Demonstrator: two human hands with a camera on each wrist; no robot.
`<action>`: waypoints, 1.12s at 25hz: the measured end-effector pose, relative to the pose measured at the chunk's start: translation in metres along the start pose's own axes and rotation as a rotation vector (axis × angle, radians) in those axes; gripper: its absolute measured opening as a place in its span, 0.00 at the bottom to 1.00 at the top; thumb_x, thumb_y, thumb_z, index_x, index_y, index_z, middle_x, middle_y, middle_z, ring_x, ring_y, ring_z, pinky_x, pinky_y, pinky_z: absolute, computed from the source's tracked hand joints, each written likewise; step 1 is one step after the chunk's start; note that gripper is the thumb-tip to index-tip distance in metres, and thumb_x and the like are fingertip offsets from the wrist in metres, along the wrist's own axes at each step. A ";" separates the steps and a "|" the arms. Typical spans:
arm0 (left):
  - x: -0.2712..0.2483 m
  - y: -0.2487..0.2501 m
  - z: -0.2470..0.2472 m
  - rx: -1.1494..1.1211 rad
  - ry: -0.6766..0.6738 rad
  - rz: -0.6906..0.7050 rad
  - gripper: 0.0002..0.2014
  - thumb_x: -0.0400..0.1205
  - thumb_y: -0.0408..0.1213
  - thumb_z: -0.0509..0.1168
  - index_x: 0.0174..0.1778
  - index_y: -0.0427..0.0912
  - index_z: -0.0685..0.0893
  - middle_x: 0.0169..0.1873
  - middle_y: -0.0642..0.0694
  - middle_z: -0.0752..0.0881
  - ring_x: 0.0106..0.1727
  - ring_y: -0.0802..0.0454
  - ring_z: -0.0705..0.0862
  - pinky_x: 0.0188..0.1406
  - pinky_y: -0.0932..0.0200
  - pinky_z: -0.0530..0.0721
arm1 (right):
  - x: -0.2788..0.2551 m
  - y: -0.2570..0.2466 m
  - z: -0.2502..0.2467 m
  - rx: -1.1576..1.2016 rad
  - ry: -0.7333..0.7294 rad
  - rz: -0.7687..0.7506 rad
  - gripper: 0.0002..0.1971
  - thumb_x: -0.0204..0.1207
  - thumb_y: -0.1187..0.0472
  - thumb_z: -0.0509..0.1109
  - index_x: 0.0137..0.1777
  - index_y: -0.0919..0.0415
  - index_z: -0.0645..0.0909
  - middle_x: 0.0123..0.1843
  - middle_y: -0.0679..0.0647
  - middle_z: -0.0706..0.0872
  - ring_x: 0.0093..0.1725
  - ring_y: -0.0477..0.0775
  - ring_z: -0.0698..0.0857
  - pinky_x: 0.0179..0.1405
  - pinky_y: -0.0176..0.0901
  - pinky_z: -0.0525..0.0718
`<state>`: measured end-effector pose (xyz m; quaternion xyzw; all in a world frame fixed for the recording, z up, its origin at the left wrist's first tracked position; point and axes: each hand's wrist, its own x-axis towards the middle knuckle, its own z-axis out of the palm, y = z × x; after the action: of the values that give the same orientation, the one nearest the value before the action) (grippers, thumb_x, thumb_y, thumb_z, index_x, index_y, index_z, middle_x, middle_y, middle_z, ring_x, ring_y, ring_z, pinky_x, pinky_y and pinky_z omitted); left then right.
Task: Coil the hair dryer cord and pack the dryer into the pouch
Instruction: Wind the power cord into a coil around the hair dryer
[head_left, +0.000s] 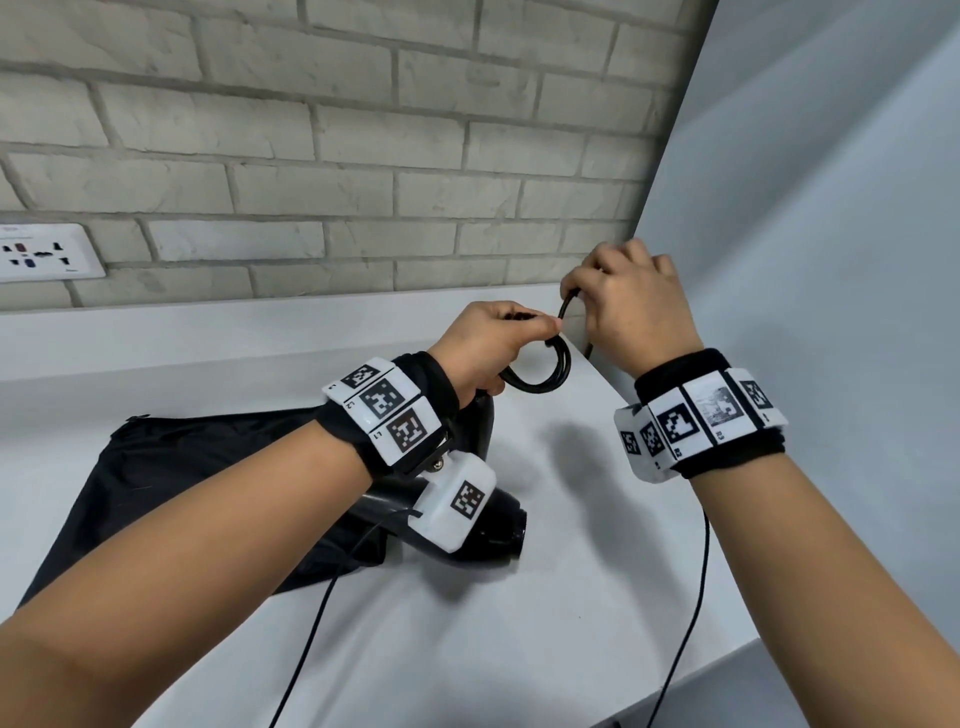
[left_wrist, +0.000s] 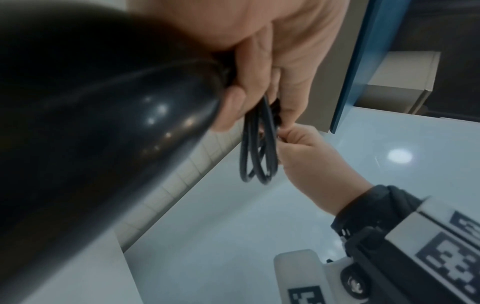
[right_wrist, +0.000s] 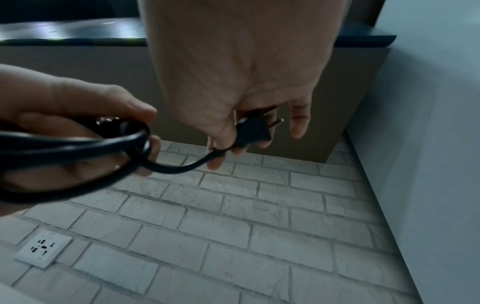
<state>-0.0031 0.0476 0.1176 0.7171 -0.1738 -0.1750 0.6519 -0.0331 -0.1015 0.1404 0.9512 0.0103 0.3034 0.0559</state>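
— Where was the dryer (head_left: 493, 519) relative to the counter (head_left: 571, 597)?

— It hung just above the counter's white top, held at the handle end by the left hand (head_left: 483, 345). Its long axis ran from that hand down toward the viewer, with the round barrel end facing the counter's right edge. Part of it sat over the black pouch (head_left: 171, 483), which lay flat on the counter left of the dryer.

— How much room was around it?

— The counter's back edge met a brick wall (head_left: 311, 130), and its far right corner met a plain white wall (head_left: 831, 260). Both hands worked close to that corner. Bare counter lay open in front of the dryer, out to the near right edge.

— And the fingers?

— The left hand's fingers were curled shut, clamping the coiled cord (head_left: 545, 371) together with the handle end. The right hand (head_left: 634, 306), just beside it, pinched the plug (right_wrist: 255, 128) between thumb and fingers, prongs pointing away from the left hand; its little finger stuck out loose.

— Counts?

— One dryer, one pouch, one plug with two prongs showing, one wall socket (head_left: 44, 252) on the brick wall left of the hands. The coil showed about three loops hanging below the left hand. Two thin black wires ran down from the wrist cameras, off the counter's near edge.
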 end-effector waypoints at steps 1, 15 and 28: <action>0.002 0.002 0.001 0.020 0.025 -0.005 0.08 0.75 0.41 0.70 0.40 0.41 0.81 0.19 0.52 0.61 0.16 0.56 0.56 0.17 0.67 0.54 | 0.001 -0.001 -0.001 -0.016 0.074 -0.007 0.11 0.72 0.67 0.62 0.47 0.57 0.84 0.50 0.57 0.84 0.58 0.65 0.77 0.52 0.57 0.72; 0.029 0.006 0.000 -0.192 0.237 0.079 0.14 0.79 0.46 0.67 0.32 0.42 0.75 0.09 0.57 0.62 0.10 0.58 0.57 0.13 0.70 0.57 | -0.012 -0.027 0.013 0.281 0.204 0.120 0.17 0.72 0.74 0.59 0.58 0.63 0.78 0.56 0.62 0.83 0.58 0.64 0.76 0.56 0.53 0.77; 0.033 0.003 -0.017 -0.318 0.308 0.097 0.13 0.82 0.45 0.63 0.33 0.44 0.76 0.20 0.50 0.63 0.09 0.58 0.58 0.15 0.70 0.59 | -0.014 -0.050 0.003 1.170 0.054 0.408 0.12 0.77 0.74 0.59 0.49 0.56 0.74 0.43 0.41 0.80 0.45 0.53 0.86 0.56 0.49 0.84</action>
<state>0.0344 0.0466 0.1217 0.6143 -0.0766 -0.0572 0.7833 -0.0421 -0.0525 0.1237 0.7989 -0.0055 0.2761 -0.5344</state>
